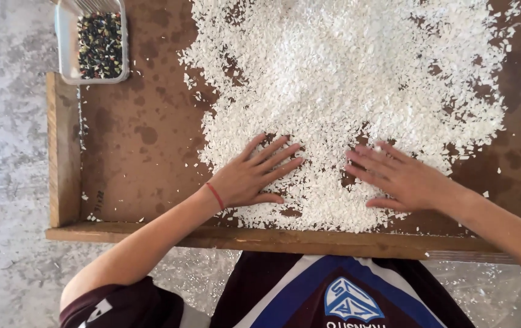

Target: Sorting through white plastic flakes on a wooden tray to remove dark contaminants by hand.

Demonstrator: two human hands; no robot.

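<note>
clear plastic tub (66, 42): top-left, resting over tray corner, holds dark mixed bits (99, 45) | wooden rim (63, 152): 1 strip along left side, 1 along near edge | floor (5, 121): grey, mottled, left of tray | clear plastic sheet (491, 291): under near edge, crumpled

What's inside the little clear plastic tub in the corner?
The clear plastic tub holds small dark bits, mostly black with some green and pale specks. What lies beneath that top layer is covered. Its far end is cut off by the picture edge.
</note>
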